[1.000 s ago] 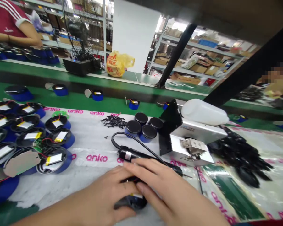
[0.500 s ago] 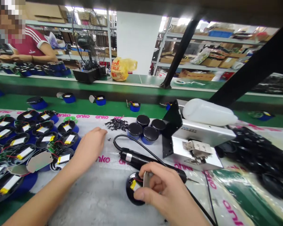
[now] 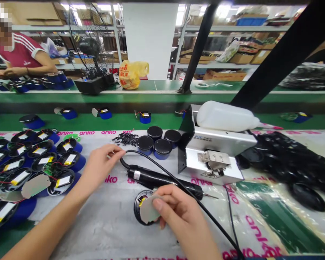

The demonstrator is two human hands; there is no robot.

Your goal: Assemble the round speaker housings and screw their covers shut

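My right hand (image 3: 182, 215) pinches a thin round circuit board (image 3: 151, 210), its pale grey face toward me, between thumb and fingers. The disc covers part of a small round housing (image 3: 137, 208) with a black rim, and a bit of yellow tape shows inside. My left hand (image 3: 103, 164) is closed in a pinch beside the bend of the black cable (image 3: 137, 151); what its fingertips hold, if anything, is too small to make out. Behind that hand lies a heap of small black screws (image 3: 125, 138). A black electric screwdriver (image 3: 162, 181) rests between the hands, bit pointing right.
Several open blue housings (image 3: 67, 159) with batteries crowd the left. Black-topped blue housings (image 3: 162, 147) stand behind the screwdriver. A metal screw feeder (image 3: 213, 159) carries a white bottle (image 3: 223, 115). Black plastic parts (image 3: 292, 162) pile at right. A co-worker (image 3: 24, 54) sits across the bench.
My left fingertips have come together in a pinch near the cable. In my right hand the board has tilted from edge-on to lying flatter over the housing. The camera view has shifted.
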